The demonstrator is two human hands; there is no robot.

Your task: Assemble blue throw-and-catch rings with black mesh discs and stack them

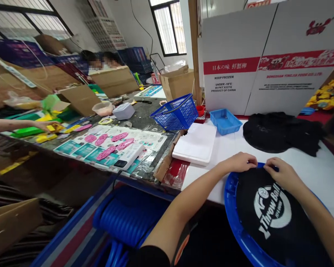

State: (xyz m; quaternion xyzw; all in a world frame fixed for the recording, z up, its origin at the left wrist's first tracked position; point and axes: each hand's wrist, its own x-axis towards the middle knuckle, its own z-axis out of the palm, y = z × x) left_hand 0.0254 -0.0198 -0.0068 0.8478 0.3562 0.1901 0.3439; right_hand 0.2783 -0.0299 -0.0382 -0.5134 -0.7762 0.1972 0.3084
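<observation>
A big blue plastic ring (229, 198) leans over the near edge of the white table. Within it lies a round black cloth (247, 207) printed in white with "Throw Ball". My left hand (242, 162) pinches the cloth's far edge at the ring's rim. A short way to the right, my right hand (286, 173) is also closed, thumb and fingers pinching the same edge. The fingertips partly hide the fabric between them. More black cloth pieces (272, 129) lie in a flat pile beyond the right hand.
A light blue tray (225, 121), a white foam block (196, 142) and a blue basket (178, 113) stand beyond my left arm. A large white carton (233, 70) backs the table. Coiled blue tubing (130, 215) is at lower left. Another person's hand (48, 126) works far left.
</observation>
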